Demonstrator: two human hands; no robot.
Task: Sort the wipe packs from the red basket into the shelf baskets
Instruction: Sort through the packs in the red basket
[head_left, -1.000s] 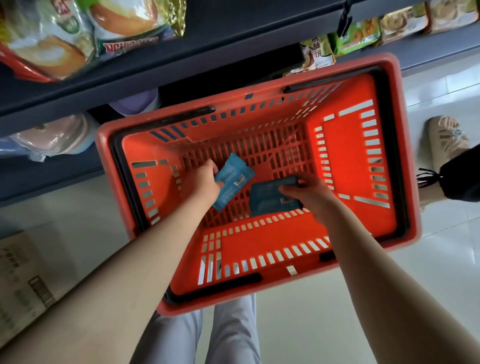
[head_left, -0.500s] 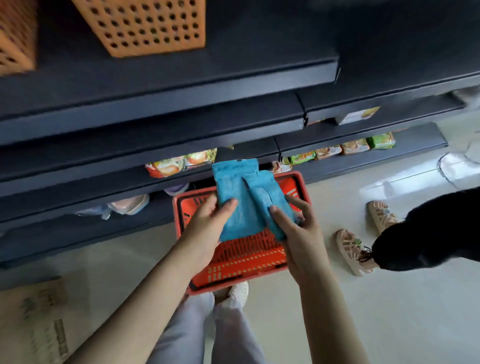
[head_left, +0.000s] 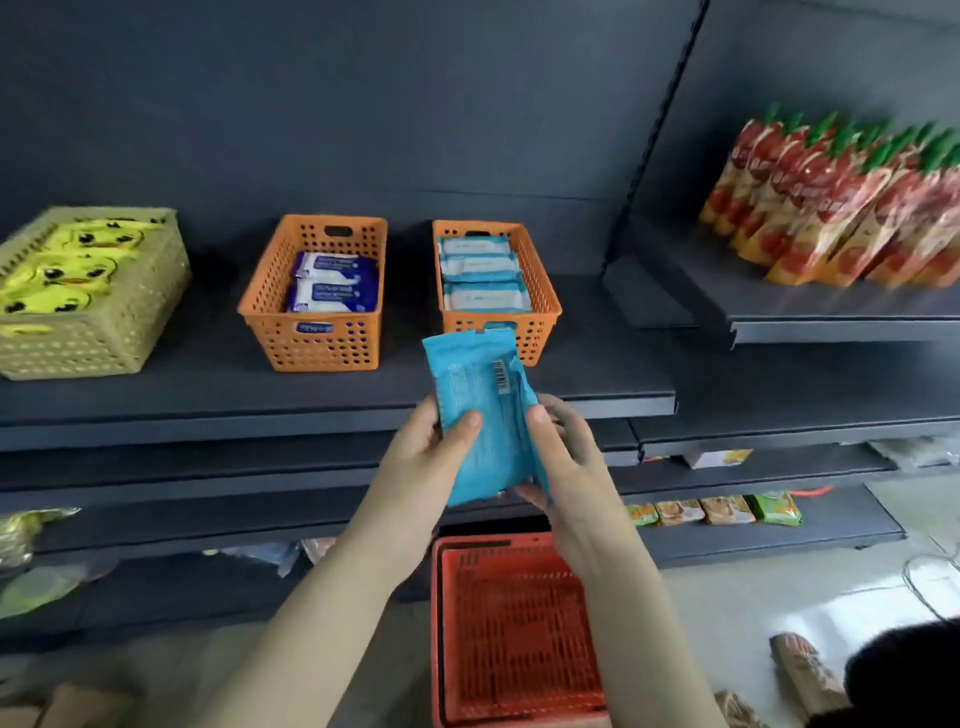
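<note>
Both hands hold the blue wipe pack (head_left: 478, 405) upright just before the front edge of the shelf (head_left: 208, 397). The left hand (head_left: 415, 467) curls its thumb over the pack's face, and the right hand (head_left: 566, 467) pinches its right side. Whether a second pack sits behind it I cannot tell. The red basket (head_left: 519, 639) stands on the floor below. I judge it best to match colour first: this pack looks closest to the pale blue packs in the right orange basket (head_left: 540, 332), not the purple ones in the left orange basket (head_left: 322, 343). Lay it flat on that stack.
</note>
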